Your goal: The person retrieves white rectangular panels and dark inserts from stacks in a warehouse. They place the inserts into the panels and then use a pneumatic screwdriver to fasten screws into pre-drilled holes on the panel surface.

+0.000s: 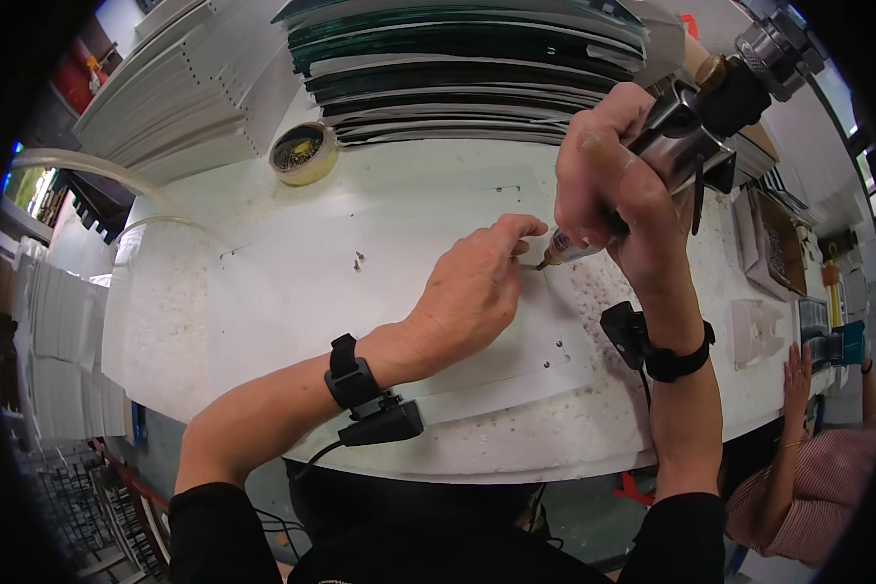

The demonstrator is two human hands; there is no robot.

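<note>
My right hand [613, 185] grips a metal pneumatic screwdriver [696, 122], tilted with its tip [545, 261] pressed down on a white sheet panel [360, 292]. My left hand [477, 282] rests on the panel right beside the tip, thumb and forefinger pinched together on something too small to make out. Two small screws [358, 260] lie loose on the panel to the left of my left hand. Both wrists wear black bands with small devices.
A roll of tape [303, 153] sits at the back left. Stacks of dark sheets [467, 68] and white sheets [175, 97] stand behind the panel. Trays of parts [779, 243] are at the right. Another person's hand [798, 375] rests on the table's right edge.
</note>
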